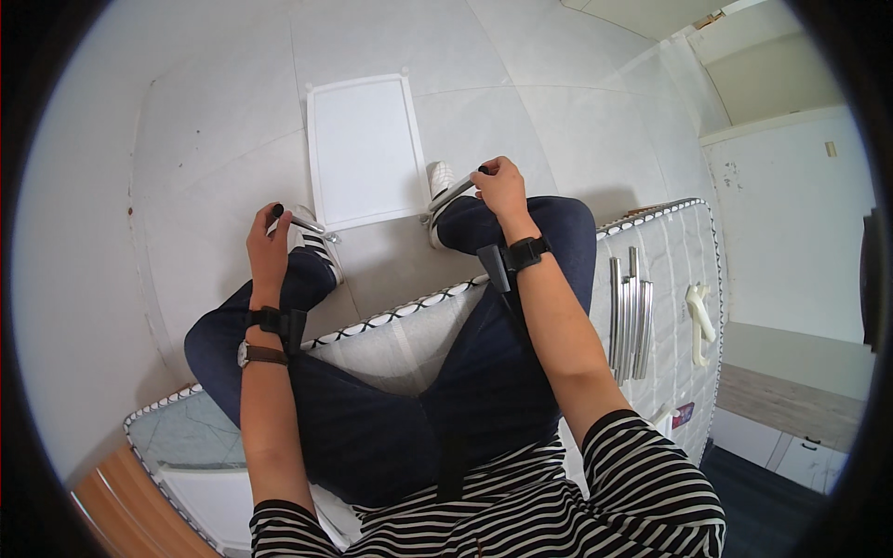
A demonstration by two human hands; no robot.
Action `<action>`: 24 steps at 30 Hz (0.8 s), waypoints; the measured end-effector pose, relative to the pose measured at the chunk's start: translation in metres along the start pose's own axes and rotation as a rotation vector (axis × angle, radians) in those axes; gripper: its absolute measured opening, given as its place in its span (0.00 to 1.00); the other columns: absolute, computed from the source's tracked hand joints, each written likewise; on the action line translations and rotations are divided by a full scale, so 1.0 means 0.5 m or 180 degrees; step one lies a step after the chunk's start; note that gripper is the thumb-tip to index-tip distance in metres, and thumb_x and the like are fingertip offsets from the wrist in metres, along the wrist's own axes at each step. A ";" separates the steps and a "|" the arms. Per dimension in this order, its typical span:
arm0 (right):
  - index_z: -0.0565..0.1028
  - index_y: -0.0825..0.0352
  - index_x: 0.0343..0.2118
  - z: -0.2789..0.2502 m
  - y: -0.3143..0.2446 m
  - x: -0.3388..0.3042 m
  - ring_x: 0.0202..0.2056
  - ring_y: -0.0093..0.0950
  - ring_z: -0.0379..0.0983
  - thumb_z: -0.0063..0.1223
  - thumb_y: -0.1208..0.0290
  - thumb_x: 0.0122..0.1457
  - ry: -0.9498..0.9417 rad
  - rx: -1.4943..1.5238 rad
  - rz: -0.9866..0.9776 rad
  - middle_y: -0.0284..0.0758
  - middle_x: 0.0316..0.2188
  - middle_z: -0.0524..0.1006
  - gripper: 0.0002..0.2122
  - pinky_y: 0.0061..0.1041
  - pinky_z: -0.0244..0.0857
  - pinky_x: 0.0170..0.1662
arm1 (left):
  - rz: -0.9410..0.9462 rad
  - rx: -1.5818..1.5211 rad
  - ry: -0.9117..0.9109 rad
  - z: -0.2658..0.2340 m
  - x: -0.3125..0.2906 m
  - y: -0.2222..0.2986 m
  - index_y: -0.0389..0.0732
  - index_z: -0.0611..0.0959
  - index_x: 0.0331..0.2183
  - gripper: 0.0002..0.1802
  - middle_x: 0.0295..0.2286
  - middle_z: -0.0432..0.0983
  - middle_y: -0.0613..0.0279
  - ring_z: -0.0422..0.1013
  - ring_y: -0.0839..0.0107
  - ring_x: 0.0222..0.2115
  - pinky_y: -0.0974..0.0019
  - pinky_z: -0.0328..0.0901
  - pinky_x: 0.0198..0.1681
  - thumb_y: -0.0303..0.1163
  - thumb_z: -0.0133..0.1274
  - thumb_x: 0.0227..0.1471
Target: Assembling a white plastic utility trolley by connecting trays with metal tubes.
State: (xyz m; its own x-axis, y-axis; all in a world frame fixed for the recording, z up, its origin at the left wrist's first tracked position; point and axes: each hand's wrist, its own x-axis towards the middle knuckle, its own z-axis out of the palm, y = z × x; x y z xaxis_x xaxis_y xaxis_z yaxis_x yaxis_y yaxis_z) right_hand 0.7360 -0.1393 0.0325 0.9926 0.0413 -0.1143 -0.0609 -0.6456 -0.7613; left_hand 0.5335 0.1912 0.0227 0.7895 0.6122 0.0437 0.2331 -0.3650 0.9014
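Striped shirt nearest, I sat on the mattress edge (pixel 391 316), a metal rod in each fist.

Over my knees, my left hand (pixel 268 237) was closed around one black-capped metal rod (pixel 302 221) and my right hand (pixel 500 186) around the other metal rod (pixel 456 191), both above my shoes. Beyond lay the white plastic panel (pixel 365 149) on the tiled floor (pixel 205 121). Spare rods (pixel 629 316) rested beside me. To do it well, I judged both rods needed squaring to the panel's corners.

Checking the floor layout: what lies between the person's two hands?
In the head view, the lower edge of a white panel on the tiled floor lies between the left hand and right hand, each gripping a metal tube.
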 end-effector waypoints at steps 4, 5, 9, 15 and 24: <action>0.74 0.73 0.31 0.003 -0.006 -0.008 0.32 0.39 0.75 0.58 0.68 0.43 -0.0089 -0.0058 0.0017 0.45 0.28 0.77 0.14 0.31 0.68 0.38 | 0.0010 0.0013 0.0016 0.000 -0.001 -0.001 0.34 0.76 0.43 0.18 0.37 0.75 0.55 0.72 0.68 0.40 0.70 0.67 0.40 0.34 0.54 0.53; 0.74 0.73 0.31 0.004 -0.007 -0.008 0.32 0.39 0.75 0.59 0.68 0.43 -0.0098 -0.0073 -0.0024 0.45 0.28 0.77 0.14 0.32 0.68 0.38 | 0.0007 0.0010 0.0016 0.001 -0.001 0.000 0.34 0.76 0.43 0.18 0.37 0.75 0.55 0.72 0.68 0.40 0.70 0.67 0.40 0.34 0.54 0.53; 0.73 0.75 0.33 0.008 -0.029 -0.023 0.23 0.24 0.74 0.59 0.72 0.46 -0.0368 -0.0229 -0.0310 0.39 0.27 0.76 0.13 0.21 0.69 0.25 | 0.0010 -0.0129 -0.0002 -0.001 0.000 -0.001 0.34 0.76 0.43 0.17 0.37 0.75 0.55 0.72 0.69 0.40 0.70 0.68 0.40 0.34 0.54 0.54; 0.73 0.73 0.32 0.007 -0.045 -0.036 0.25 0.31 0.75 0.59 0.69 0.47 -0.0392 -0.0418 -0.0809 0.42 0.27 0.77 0.13 0.28 0.69 0.32 | 0.0116 -0.0079 -0.0091 0.011 -0.001 0.017 0.33 0.77 0.42 0.17 0.37 0.76 0.54 0.72 0.70 0.38 0.69 0.68 0.40 0.35 0.53 0.54; 0.73 0.71 0.30 0.005 -0.065 -0.044 0.31 0.40 0.74 0.59 0.68 0.46 -0.0430 -0.0884 -0.0787 0.44 0.28 0.77 0.13 0.31 0.67 0.36 | -0.0053 -0.0001 -0.0194 0.013 0.002 0.022 0.32 0.77 0.40 0.17 0.33 0.77 0.55 0.73 0.69 0.36 0.69 0.67 0.39 0.36 0.53 0.54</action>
State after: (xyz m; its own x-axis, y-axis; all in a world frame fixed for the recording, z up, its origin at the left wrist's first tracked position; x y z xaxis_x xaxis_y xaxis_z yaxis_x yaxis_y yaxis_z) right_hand 0.7158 -0.1172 0.0582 0.9499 0.3092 -0.0462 0.2274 -0.7846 -0.5768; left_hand 0.5407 0.1834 0.0298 0.8186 0.5744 0.0026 0.2461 -0.3549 0.9019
